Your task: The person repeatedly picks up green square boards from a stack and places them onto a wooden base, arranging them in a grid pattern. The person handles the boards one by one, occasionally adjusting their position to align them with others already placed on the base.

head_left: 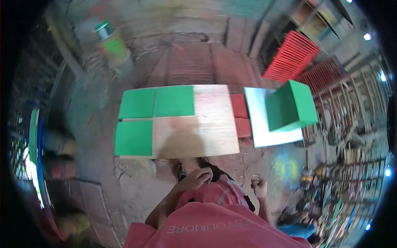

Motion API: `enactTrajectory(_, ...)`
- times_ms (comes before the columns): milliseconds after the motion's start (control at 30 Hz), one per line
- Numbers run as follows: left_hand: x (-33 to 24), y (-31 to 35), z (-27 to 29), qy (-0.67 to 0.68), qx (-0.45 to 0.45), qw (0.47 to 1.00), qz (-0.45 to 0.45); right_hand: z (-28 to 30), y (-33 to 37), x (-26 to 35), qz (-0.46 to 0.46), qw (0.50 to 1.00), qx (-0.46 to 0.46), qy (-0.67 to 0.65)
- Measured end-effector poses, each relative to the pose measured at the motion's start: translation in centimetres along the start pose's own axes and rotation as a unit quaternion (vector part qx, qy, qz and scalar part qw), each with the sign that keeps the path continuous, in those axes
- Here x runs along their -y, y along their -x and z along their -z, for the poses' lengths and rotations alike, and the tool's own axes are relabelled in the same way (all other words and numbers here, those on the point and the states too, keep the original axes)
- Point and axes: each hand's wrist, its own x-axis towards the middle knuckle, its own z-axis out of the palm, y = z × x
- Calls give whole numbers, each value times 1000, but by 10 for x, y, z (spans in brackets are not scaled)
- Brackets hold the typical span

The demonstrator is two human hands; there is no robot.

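Observation:
My left hand [200, 177] is closed in front of my waist, close to my red shirt, and I see nothing in it. Off to my right, my right hand [259, 187] has curled fingers; whether they hold something small is blurred. Both hands are apart from the pale wooden board [217, 124] ahead of me. Three green square panels lie on that board: a far left one [137, 103], a far middle one [175, 101] and a near left one [133, 138]. My head's shadow falls across its near part.
Right of the board, a tall green stack or block [304, 103] stands on a white panel [258, 120]. Red slatted pieces [291, 56] lean behind it. Wooden frames [359, 91] crowd the right side. A green-topped can [104, 30] stands far left. A person [297, 231] is at lower right.

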Motion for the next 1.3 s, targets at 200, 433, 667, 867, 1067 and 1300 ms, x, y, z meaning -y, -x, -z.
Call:
enactTrajectory(200, 13, -32, 10, -79, 79, 994, 0, 9, 23, -95, -189, 939, -16, -287)
enactTrajectory(433, -21, -86, -39, -32, 36, 996, 81, 20, 15, -267, -247, 950, 112, 157)
enactTrajectory(667, -59, -217, -88, 11, -77, 997, -22, 174, -53, -157, -46, 972, 221, 57)
enactTrajectory(867, -114, -353, -126, -48, -140, 980, -133, 334, -89, 64, 138, 967, -43, 208)
enactTrajectory(1067, -139, -460, -119, -246, -224, 927, -171, 337, -140, 190, 99, 973, -203, -54)
enactTrajectory(1300, -124, -511, -117, -335, -243, 891, -189, 299, -188, 169, 233, 908, -334, -95)
